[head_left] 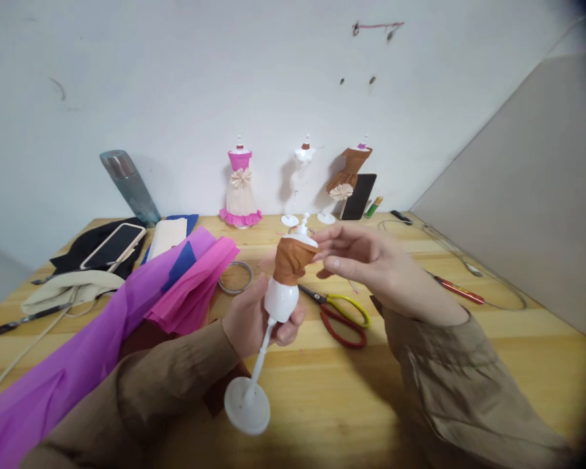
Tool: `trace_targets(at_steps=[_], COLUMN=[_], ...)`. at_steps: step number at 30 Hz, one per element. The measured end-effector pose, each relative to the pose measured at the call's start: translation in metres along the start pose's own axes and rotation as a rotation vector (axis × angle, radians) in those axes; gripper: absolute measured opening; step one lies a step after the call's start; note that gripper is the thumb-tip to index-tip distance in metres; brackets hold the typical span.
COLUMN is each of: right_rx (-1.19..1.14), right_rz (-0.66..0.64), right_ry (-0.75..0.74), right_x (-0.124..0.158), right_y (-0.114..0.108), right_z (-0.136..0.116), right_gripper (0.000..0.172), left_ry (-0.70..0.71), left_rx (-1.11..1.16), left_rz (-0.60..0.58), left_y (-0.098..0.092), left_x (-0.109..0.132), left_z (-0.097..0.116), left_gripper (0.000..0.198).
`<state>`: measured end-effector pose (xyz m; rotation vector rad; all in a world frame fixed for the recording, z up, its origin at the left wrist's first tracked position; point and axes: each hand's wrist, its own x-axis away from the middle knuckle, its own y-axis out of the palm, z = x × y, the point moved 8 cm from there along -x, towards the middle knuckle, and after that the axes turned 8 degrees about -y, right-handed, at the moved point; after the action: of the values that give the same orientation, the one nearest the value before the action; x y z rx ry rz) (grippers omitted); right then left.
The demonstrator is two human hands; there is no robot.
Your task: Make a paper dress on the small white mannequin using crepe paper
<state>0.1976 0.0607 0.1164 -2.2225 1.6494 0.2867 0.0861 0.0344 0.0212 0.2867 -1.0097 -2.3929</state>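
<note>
Brown sleeves (449,378), two, cut off at lower edge. Mini mannequin (282,299), white, with brown bodice (292,260), tilted above the bench (322,397); left hand (245,320), grip closed around its hips; right hand (374,264), grip half-curled beside the bodice, whether pinching not discernible. Bottle (131,185), translucent, rear left, contents indistinct. Scissors (344,312), tips hidden behind mannequin.

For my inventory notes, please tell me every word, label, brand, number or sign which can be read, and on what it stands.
None: no text can be read.
Red tool: any marks are too small and blurred to read.
Green stick-like item: any print is too small to read.
Mannequin in the left hand: no lettering shows.
</note>
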Motion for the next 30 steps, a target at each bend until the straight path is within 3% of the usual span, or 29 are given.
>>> trace_targets(at_steps=[6, 12, 16, 20, 24, 30], right_rx=[0.144, 0.014, -0.093, -0.174, -0.154, -0.116], right_rz=[-0.033, -0.052, -0.033, -0.035, -0.105, -0.024], right_ry=[0.048, 0.021, 0.069, 0.040, -0.004, -0.038], right_x=[-0.005, -0.005, -0.003, -0.005, -0.006, -0.005], right_y=[0.017, 0.021, 0.019, 0.021, 0.029, 0.022], right_z=[0.017, 0.022, 0.033, 0.036, 0.029, 0.030], right_gripper=[0.026, 0.024, 0.025, 0.023, 0.022, 0.024], left_ry=[0.030, 0.071, 0.053, 0.092, 0.093, 0.093], left_rx=[0.045, 0.082, 0.054, 0.027, 0.026, -0.008], left_rz=[0.079, 0.205, 0.224, 0.254, 0.267, 0.275], left_y=[-0.002, -0.002, 0.000, -0.001, -0.004, -0.005], left_x=[0.000, 0.001, 0.000, 0.001, 0.000, 0.000], left_z=[-0.004, 0.003, 0.003, 0.005, 0.005, 0.006], left_gripper=[0.060, 0.055, 0.061, 0.053, 0.049, 0.052])
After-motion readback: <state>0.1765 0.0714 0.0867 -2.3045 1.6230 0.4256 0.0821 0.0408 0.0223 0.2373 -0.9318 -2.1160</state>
